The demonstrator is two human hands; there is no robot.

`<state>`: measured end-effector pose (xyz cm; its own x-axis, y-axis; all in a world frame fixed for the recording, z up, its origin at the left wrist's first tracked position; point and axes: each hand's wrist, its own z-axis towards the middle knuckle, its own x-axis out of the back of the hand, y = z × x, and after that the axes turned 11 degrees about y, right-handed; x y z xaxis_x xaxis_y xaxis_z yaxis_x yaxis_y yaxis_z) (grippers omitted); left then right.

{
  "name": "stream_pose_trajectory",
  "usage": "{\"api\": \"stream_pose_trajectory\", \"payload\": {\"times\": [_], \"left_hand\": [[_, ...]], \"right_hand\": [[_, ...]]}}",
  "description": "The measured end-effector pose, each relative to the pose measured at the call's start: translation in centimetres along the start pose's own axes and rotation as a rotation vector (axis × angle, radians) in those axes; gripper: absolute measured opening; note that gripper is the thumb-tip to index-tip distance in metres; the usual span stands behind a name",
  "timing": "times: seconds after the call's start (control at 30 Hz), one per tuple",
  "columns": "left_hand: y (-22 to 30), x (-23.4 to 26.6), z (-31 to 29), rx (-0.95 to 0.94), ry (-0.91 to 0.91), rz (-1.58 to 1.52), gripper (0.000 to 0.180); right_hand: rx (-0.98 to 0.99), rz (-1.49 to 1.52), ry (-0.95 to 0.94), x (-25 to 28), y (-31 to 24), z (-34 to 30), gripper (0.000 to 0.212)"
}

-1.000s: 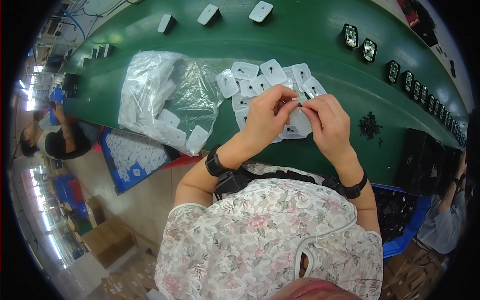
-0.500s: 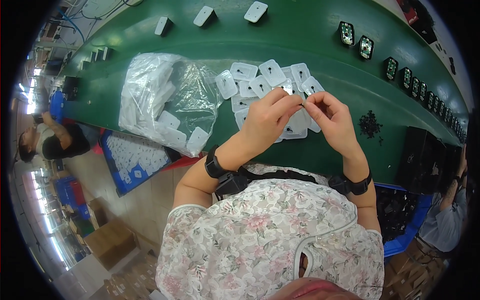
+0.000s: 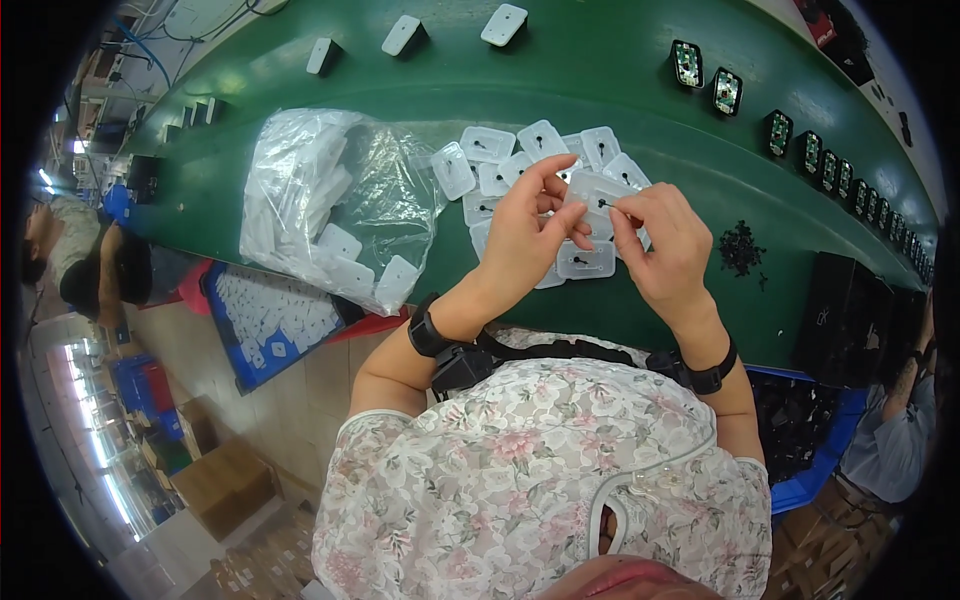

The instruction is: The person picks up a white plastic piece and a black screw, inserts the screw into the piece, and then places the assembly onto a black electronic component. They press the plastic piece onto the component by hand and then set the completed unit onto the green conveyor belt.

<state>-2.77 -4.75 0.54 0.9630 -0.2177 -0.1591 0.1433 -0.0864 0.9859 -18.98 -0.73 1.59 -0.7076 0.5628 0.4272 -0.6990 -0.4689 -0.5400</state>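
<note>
In the head view, the left hand (image 3: 527, 225) grips a translucent white cover (image 3: 592, 186) by its left edge, thumb and fingers around it, just above the green desk (image 3: 600, 70). The right hand (image 3: 665, 235), at about four o'clock from that cover, pinches the end of a small black part (image 3: 603, 203) between thumb and forefinger; the part's thicker end is against the cover's face.

Taking the held cover as the dial's centre, similar covers (image 3: 487, 144), many with a black part in them, lie loosely overlapped from six round through nine to one o'clock. A clear plastic bag (image 3: 262, 200) with more white pieces sits at nine. A heap of black parts (image 3: 740, 250) lies at four. Black cases with green circuit boards (image 3: 727, 92) line up from one to past three. White-topped black blocks (image 3: 403, 35) stand at ten to eleven.
</note>
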Motion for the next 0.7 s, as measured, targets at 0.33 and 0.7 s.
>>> {"api": "stream_pose_trajectory", "payload": {"times": [0.33, 0.7], "left_hand": [[-0.5, -0.1, 0.0, 0.088, -0.067, -0.091, 0.018], [-1.6, -0.5, -0.2, -0.172, 0.012, 0.005, 0.014]], "right_hand": [[-0.238, 0.044, -0.026, -0.6, -0.2, -0.5, 0.008], [-0.108, -0.013, -0.019, -1.4, 0.3, -1.1, 0.008]]}}
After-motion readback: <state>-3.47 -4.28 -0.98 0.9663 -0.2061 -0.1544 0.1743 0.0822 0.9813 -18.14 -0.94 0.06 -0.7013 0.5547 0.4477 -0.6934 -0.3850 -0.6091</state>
